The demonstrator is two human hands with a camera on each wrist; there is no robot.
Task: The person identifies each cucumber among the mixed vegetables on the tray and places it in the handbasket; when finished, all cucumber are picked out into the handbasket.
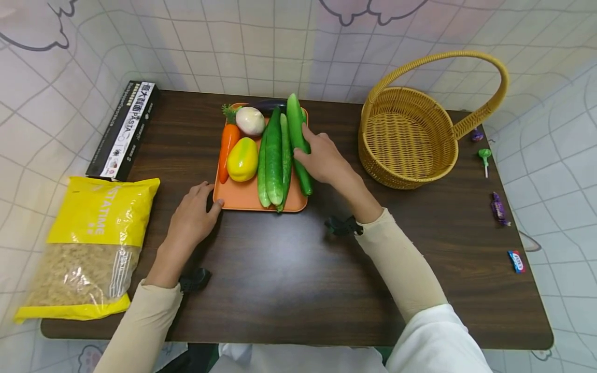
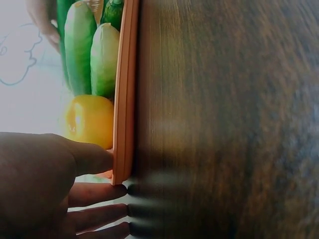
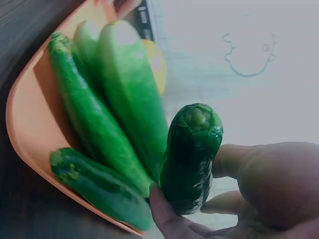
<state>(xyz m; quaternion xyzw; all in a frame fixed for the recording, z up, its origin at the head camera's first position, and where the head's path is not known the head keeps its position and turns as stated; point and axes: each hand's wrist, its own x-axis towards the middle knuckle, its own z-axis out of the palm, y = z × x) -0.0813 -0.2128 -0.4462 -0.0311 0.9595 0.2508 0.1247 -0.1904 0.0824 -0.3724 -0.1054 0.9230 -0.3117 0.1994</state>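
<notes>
An orange tray [image 1: 242, 199] holds several green cucumbers [image 1: 274, 160], a carrot [image 1: 229, 145], a white round vegetable [image 1: 251, 121], a yellow pepper-like vegetable [image 1: 242, 159] and a dark eggplant [image 1: 268, 105]. At its right side my right hand [image 1: 322, 155] grips a cucumber [image 3: 187, 164], thumb on one side and fingers on the other. The right wrist view shows that cucumber end-on, above another one lying by the tray's rim. My left hand [image 1: 193, 212] touches the tray's near left corner, its thumb at the rim and its fingers extended alongside.
A yellow pasta bag [image 1: 88, 248] and a black pasta box [image 1: 123, 129] lie on the left. Right of the tray stands a wicker basket [image 1: 406, 176] with a tall handle. Along the table's right edge are a green lollipop [image 1: 485, 154] and several wrapped sweets [image 1: 499, 210].
</notes>
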